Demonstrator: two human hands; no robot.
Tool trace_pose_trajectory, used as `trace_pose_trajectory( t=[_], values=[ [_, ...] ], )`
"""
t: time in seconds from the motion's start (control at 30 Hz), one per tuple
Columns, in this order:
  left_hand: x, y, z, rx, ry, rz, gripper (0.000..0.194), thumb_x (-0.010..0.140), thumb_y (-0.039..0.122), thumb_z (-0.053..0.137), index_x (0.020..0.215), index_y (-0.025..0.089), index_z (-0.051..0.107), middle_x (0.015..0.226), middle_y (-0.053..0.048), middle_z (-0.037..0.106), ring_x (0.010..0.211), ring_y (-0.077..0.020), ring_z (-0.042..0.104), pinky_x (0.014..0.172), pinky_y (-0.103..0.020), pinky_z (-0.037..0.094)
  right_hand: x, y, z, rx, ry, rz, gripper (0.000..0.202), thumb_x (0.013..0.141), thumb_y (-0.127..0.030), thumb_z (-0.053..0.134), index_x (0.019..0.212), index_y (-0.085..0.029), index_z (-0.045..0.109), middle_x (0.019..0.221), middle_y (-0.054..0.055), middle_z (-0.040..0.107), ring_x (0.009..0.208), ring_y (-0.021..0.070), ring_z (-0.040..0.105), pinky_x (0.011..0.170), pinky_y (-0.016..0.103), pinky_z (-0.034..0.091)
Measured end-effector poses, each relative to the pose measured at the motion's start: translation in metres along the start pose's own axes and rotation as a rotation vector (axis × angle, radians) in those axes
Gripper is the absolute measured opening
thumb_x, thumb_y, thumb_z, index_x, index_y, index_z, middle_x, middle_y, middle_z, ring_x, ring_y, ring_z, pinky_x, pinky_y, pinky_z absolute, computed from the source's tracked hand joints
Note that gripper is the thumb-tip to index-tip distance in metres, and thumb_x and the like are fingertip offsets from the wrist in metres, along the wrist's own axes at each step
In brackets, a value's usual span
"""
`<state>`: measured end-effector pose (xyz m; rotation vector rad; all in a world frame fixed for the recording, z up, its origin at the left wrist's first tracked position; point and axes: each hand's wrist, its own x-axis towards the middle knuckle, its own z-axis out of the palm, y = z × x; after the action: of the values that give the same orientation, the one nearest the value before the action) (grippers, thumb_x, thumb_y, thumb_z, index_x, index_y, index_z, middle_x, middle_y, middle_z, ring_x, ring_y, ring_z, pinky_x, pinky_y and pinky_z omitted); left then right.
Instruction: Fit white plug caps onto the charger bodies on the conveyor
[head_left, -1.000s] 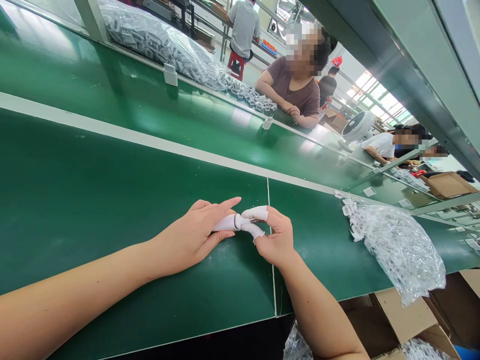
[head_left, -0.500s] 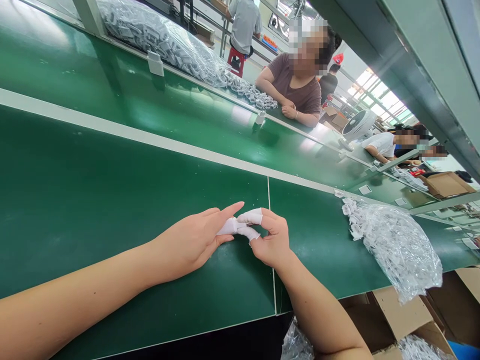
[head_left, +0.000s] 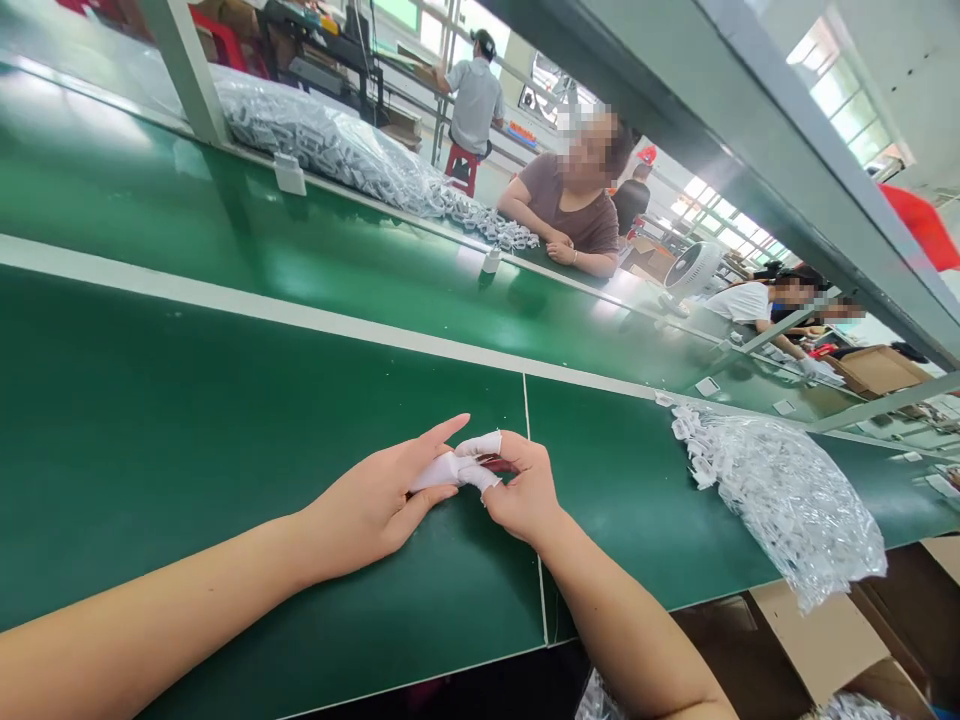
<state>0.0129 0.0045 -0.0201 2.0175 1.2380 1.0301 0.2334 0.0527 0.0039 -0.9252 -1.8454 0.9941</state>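
Near the middle of the green work surface [head_left: 300, 430], my left hand [head_left: 382, 495] holds a small white plastic piece [head_left: 436, 473] between thumb and fingers, its index finger stretched out above. My right hand [head_left: 517, 480] wears white covers on the thumb and a finger, and those two tips pinch the right end of the same piece. What lies between the covered tips is too small to make out. Both hands meet at the piece, just left of a thin pale seam [head_left: 534, 500].
A clear bag of white parts [head_left: 795, 500] lies at the right, with cardboard boxes [head_left: 817, 640] below. Behind a pale divider strip [head_left: 300, 318] runs a second green belt [head_left: 337, 265] with white pieces. A person [head_left: 574, 200] leans on its far side beside another long bag [head_left: 322, 135].
The view has shifted, so the background sits lower. Both hands appear slightly further left, still together on the white piece, which shows more between them.
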Motion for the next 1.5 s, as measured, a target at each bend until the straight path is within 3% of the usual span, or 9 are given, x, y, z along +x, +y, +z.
trace_pose_trajectory(
  t=[0.2,0.37,0.53,0.77,0.93,1.1,1.23,1.33,1.5],
  values=[
    [0.017,0.009,-0.005,-0.189,0.033,-0.322,0.076,0.096,0.081,0.068,0.149,0.027,0.067,0.124,-0.009,0.086,0.105,-0.0318,0.082,0.095,-0.045,0.067,0.017,0.014,0.001,0.331,0.15,0.288,0.091,0.067,-0.038,0.101,0.15,-0.027,0.066,0.113,0.007,0.089,0.08,0.0202,0.083,0.064,0.03,0.069],
    [0.046,0.012,-0.022,-0.367,0.165,-0.509,0.079,0.083,0.089,0.079,0.122,0.023,0.063,0.118,-0.016,0.088,0.116,-0.0378,0.084,0.104,-0.055,0.069,0.032,0.032,-0.014,0.313,0.286,0.348,0.064,0.076,-0.045,0.092,0.132,-0.022,0.073,0.103,0.006,0.087,0.075,0.0203,0.082,0.068,0.034,0.069],
    [0.1,-0.002,-0.058,-0.273,0.286,-0.52,0.044,0.106,0.054,0.078,0.122,0.017,0.06,0.126,-0.013,0.085,0.12,-0.0308,0.081,0.109,-0.049,0.066,0.038,0.046,-0.013,0.248,0.218,0.38,0.045,0.078,-0.035,0.087,0.121,-0.024,0.078,0.079,-0.004,0.08,0.066,0.0184,0.079,0.071,0.035,0.067],
    [0.204,-0.052,-0.086,0.033,0.667,-0.624,0.042,0.111,0.04,0.076,0.145,0.017,0.068,0.145,-0.014,0.07,0.125,-0.0332,0.073,0.104,-0.054,0.066,0.037,0.05,-0.008,0.185,0.158,0.371,0.039,0.076,-0.031,0.082,0.115,-0.027,0.08,0.076,-0.005,0.078,0.06,0.017,0.074,0.064,0.032,0.061],
    [0.225,-0.099,-0.092,0.188,0.757,-0.739,0.039,0.11,0.037,0.078,0.142,0.017,0.07,0.14,-0.013,0.073,0.119,-0.0302,0.076,0.101,-0.052,0.068,0.033,0.053,-0.008,0.152,0.168,0.313,0.047,0.079,-0.045,0.079,0.12,-0.022,0.081,0.079,0.0,0.08,0.058,0.0186,0.071,0.06,0.035,0.06],
    [0.218,-0.119,-0.087,0.273,0.772,-0.757,0.051,0.108,0.037,0.08,0.153,0.02,0.065,0.159,-0.016,0.063,0.139,-0.0373,0.067,0.115,-0.062,0.06,0.03,0.052,-0.01,0.099,0.147,0.323,0.047,0.079,-0.048,0.077,0.119,-0.024,0.083,0.083,0.002,0.081,0.06,0.0193,0.072,0.063,0.036,0.061],
    [0.184,-0.108,-0.074,0.338,0.77,-0.638,0.069,0.104,0.036,0.082,0.166,0.023,0.055,0.185,-0.016,0.033,0.168,-0.0488,0.033,0.133,-0.077,0.034,0.032,0.05,-0.012,0.139,0.124,0.384,0.049,0.077,-0.047,0.076,0.12,-0.024,0.083,0.085,0.002,0.081,0.065,0.0194,0.072,0.07,0.037,0.061],
    [0.123,-0.092,-0.063,0.359,0.687,-0.503,0.078,0.098,0.035,0.085,0.165,0.017,0.049,0.189,-0.022,0.018,0.175,-0.0509,0.014,0.139,-0.076,0.021,0.035,0.052,-0.015,0.169,0.119,0.374,0.051,0.074,-0.048,0.077,0.118,-0.023,0.083,0.082,0.002,0.08,0.067,0.0209,0.072,0.071,0.038,0.06],
    [-0.022,-0.049,-0.065,0.395,0.545,-0.342,0.066,0.096,0.049,0.079,0.15,0.022,0.051,0.185,-0.025,0.028,0.175,-0.048,0.025,0.139,-0.071,0.031,0.04,0.054,-0.022,0.18,0.101,0.345,0.055,0.068,-0.049,0.083,0.115,-0.021,0.082,0.083,0.004,0.081,0.07,0.0233,0.075,0.069,0.038,0.059]
  ],
)
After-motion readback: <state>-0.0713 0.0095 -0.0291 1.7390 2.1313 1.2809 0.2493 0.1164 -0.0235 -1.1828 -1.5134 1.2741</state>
